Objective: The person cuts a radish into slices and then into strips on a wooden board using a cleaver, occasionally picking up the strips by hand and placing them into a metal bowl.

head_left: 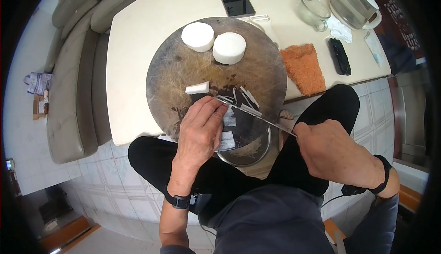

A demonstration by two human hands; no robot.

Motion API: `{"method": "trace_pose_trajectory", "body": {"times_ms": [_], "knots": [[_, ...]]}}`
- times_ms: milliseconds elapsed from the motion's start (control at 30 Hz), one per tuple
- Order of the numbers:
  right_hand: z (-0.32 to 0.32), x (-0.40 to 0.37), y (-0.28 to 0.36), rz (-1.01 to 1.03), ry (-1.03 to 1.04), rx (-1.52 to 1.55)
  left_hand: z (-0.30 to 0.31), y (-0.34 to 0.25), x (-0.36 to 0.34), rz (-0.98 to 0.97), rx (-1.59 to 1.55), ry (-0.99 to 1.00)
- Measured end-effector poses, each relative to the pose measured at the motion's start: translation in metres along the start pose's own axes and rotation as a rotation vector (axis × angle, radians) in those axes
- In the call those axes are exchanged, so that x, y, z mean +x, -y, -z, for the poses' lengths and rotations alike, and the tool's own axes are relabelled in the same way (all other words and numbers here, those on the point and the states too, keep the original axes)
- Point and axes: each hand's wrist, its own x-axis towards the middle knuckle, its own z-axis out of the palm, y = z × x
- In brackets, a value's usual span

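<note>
Gripping a knife in the right hand; curling the left hand beside white radish slices on the chopping board, impossible to tell whether clamped.

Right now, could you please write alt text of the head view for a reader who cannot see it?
A person's right hand holds a knife over a round cutting board, close to the curled left hand and cut white pieces. Two thick white rounds lie farther back on the board, with a phone and an orange cloth on the table.
</note>
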Motion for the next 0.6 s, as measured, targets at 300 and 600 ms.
{"method": "trace_pose_trajectory", "body": {"times_ms": [300, 600], "knots": [[-0.013, 0.015, 0.003, 0.102, -0.089, 0.000, 0.001, -0.001, -0.002, 0.010, 0.010, 0.010], [-0.013, 0.000, -0.002, 0.009, -0.113, 0.014, -0.001, 0.000, 0.000, -0.016, 0.005, -0.002]]}}
